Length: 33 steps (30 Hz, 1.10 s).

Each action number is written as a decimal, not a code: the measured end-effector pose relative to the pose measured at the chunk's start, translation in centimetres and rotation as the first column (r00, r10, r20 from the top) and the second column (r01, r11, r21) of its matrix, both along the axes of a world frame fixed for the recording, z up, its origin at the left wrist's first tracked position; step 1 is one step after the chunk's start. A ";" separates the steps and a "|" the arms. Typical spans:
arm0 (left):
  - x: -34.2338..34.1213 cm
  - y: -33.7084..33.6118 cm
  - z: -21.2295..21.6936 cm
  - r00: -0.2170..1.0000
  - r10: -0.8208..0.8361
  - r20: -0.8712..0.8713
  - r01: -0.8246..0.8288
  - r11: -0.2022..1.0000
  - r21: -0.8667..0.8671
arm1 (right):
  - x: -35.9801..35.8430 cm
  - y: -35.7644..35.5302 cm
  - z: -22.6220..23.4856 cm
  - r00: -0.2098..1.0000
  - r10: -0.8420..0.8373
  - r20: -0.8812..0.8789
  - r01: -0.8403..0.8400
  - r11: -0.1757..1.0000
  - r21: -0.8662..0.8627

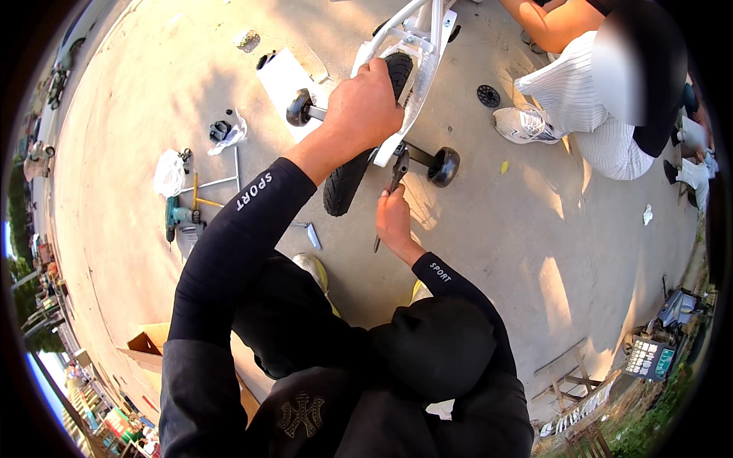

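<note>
Clamped over the black rear tyre (359, 164), our left hand (366, 103) steadied the small white bike frame (416, 46); just below the tyre our right hand (393, 217) pinched a wrench (395, 177) at the training-wheel (443, 166) axle, seemingly tightening it; next likely needed another turn

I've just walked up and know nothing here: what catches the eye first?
At centre, the left hand grips a black tyre on a small white bike frame with training wheels. Just below, the right hand works pliers at the axle. Another person crouches at upper right.
</note>
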<state>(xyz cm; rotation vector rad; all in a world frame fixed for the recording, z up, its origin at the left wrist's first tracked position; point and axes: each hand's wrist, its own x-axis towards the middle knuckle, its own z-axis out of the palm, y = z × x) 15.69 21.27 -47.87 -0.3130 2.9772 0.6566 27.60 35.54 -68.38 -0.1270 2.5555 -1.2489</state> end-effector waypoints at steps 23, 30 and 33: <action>1.8 0.6 -2.0 0.955 0.000 -0.296 0.009 0.999 0.030 | 0.8 -0.1 -0.4 0.968 0.250 0.029 -0.157 0.687 -0.709; 1.2 -0.5 -0.4 0.983 0.069 -0.172 -0.051 0.993 0.107 | -1.9 -0.5 0.4 0.868 -0.001 0.497 0.196 0.920 -0.340; 0.7 -0.7 -0.8 0.994 0.054 -0.098 -0.052 0.998 0.021 | -1.4 -0.4 2.7 0.868 0.046 0.494 0.081 0.969 -0.232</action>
